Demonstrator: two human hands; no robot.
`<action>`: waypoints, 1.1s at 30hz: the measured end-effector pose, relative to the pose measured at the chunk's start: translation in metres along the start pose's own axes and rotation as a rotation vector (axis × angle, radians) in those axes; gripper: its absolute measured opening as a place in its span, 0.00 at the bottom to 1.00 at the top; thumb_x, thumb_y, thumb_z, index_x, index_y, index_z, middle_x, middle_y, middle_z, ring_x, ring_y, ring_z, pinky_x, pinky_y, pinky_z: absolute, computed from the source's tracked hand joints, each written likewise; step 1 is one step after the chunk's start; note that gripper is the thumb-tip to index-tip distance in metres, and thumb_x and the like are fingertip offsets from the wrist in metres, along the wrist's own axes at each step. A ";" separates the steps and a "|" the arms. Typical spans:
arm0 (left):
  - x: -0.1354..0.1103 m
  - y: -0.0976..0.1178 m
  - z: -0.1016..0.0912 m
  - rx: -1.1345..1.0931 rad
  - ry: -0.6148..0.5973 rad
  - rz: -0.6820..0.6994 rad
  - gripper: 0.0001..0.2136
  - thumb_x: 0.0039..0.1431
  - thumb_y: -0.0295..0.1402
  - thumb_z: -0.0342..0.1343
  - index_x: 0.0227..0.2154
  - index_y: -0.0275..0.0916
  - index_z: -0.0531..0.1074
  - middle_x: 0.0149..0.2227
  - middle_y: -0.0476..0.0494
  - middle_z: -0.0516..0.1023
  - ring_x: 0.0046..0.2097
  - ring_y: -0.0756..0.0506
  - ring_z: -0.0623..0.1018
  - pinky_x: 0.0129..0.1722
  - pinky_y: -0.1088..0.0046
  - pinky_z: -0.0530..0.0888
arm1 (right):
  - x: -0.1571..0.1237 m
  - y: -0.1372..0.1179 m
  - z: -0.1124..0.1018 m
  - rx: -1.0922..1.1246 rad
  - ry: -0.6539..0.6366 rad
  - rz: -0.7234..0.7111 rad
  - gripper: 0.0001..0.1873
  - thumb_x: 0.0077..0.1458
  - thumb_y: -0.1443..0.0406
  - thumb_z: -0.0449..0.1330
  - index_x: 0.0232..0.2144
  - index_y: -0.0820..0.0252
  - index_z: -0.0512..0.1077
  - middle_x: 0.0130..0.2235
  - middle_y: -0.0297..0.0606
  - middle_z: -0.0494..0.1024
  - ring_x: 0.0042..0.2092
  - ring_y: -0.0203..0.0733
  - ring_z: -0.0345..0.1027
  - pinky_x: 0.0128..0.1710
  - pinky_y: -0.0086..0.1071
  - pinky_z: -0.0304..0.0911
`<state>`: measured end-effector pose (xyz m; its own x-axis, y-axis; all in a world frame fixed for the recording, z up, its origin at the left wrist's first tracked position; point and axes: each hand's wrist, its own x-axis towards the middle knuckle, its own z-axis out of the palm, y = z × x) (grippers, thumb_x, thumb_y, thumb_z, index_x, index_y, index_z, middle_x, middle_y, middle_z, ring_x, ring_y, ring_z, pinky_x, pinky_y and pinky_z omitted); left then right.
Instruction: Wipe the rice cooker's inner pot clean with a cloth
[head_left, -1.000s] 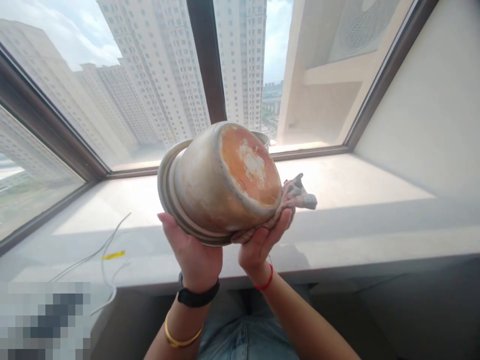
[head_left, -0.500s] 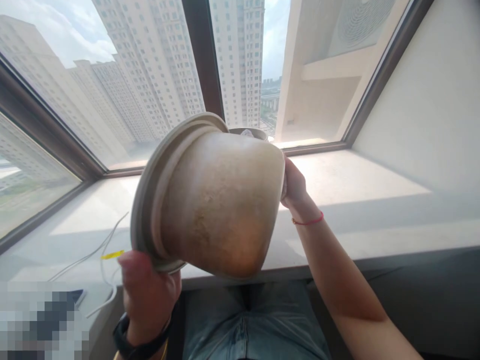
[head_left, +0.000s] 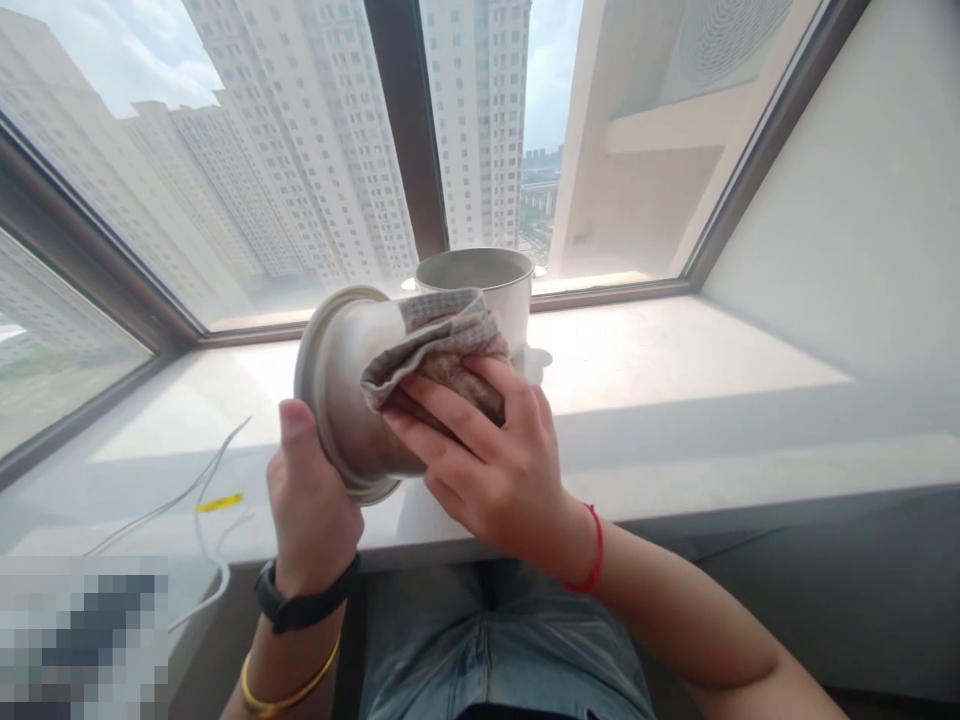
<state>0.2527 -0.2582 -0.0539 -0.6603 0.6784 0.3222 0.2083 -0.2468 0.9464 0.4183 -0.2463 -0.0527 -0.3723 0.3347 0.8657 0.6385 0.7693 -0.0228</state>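
A metal pot (head_left: 352,350) with a wide rolled rim is tilted on its side above the windowsill, its rim facing left. My left hand (head_left: 311,500) grips that rim from below, thumb on the near outside. Against the pot's outer wall my right hand (head_left: 495,460) presses a folded, checked brown-grey cloth (head_left: 450,350), fingers spread over it. The cloth covers much of the pot's side and base. Behind it a larger light metal pot (head_left: 517,310) with small side handles stands upright on the sill; its inside bottom is hidden.
The white windowsill (head_left: 675,370) runs along a dark-framed window (head_left: 420,130). At left a white cable (head_left: 217,590) with a yellow tag (head_left: 219,502) lies on the sill. A blurred-out patch fills the lower left corner. A wall (head_left: 900,200) bounds the right side.
The tilted pot has moved away from the camera. My right hand has come from behind the pot's base to its near side, with the cloth now showing. The standing pot is more visible.
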 end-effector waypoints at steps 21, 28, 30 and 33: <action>0.017 -0.006 -0.001 0.347 -0.736 1.001 0.08 0.58 0.34 0.65 0.26 0.39 0.74 0.22 0.54 0.74 0.24 0.52 0.72 0.25 0.76 0.66 | -0.148 0.157 -0.026 -0.569 -0.564 0.756 0.23 0.66 0.65 0.46 0.55 0.49 0.74 0.64 0.40 0.68 0.61 0.61 0.59 0.53 0.64 0.54; -0.011 -0.002 0.040 0.687 -1.101 1.427 0.11 0.61 0.23 0.52 0.24 0.41 0.65 0.21 0.52 0.70 0.23 0.46 0.69 0.25 0.66 0.61 | -0.103 0.154 -0.071 0.466 -0.032 1.184 0.25 0.60 0.43 0.49 0.34 0.57 0.71 0.30 0.39 0.75 0.30 0.43 0.70 0.30 0.37 0.68; -0.018 0.000 0.051 0.731 -1.124 1.513 0.10 0.60 0.24 0.55 0.25 0.41 0.65 0.20 0.53 0.70 0.22 0.45 0.69 0.25 0.65 0.62 | -0.086 0.142 -0.075 0.816 -0.069 1.390 0.23 0.51 0.44 0.61 0.30 0.55 0.66 0.22 0.29 0.67 0.20 0.34 0.60 0.18 0.28 0.57; -0.019 0.004 0.062 0.623 -1.091 1.571 0.09 0.63 0.25 0.55 0.27 0.41 0.68 0.23 0.53 0.74 0.25 0.46 0.73 0.33 0.65 0.70 | -0.077 0.138 -0.077 0.958 0.025 1.490 0.20 0.35 0.61 0.72 0.27 0.56 0.65 0.22 0.28 0.70 0.20 0.33 0.63 0.18 0.25 0.59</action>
<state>0.3110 -0.2289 -0.0548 0.8916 0.2661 0.3664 0.3889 -0.8644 -0.3187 0.5873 -0.2082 -0.0842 0.1172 0.9811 -0.1540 -0.1902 -0.1300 -0.9731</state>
